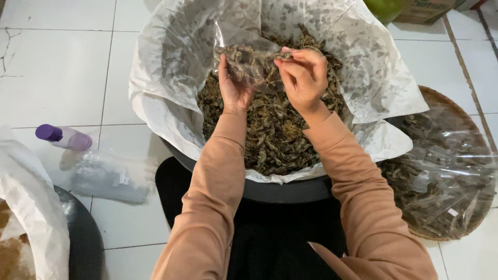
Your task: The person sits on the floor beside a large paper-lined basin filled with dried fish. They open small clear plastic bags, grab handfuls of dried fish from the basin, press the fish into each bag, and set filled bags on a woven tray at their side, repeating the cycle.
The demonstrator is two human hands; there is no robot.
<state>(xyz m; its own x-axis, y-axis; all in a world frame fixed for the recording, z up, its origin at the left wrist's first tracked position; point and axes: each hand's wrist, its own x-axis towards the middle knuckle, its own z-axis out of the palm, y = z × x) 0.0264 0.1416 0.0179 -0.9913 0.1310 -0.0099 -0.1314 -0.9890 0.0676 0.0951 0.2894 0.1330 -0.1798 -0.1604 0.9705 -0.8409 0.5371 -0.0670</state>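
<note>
A small clear plastic bag (250, 65) filled with dark dried bits is held up over a big black tub (282, 191). My left hand (233, 85) grips the bag from below and behind. My right hand (303, 75) pinches the bag's right end between thumb and fingers. The tub is lined with white paper (171, 67) and holds a heap of the same dark dried pieces (275, 135). Both arms wear tan sleeves.
A round woven tray (474, 155) at the right carries several filled clear bags. At the left lie a bottle with a purple cap (62, 137), a stack of clear bags (111, 176) and another paper-lined black tub (83, 238). The floor is white tile.
</note>
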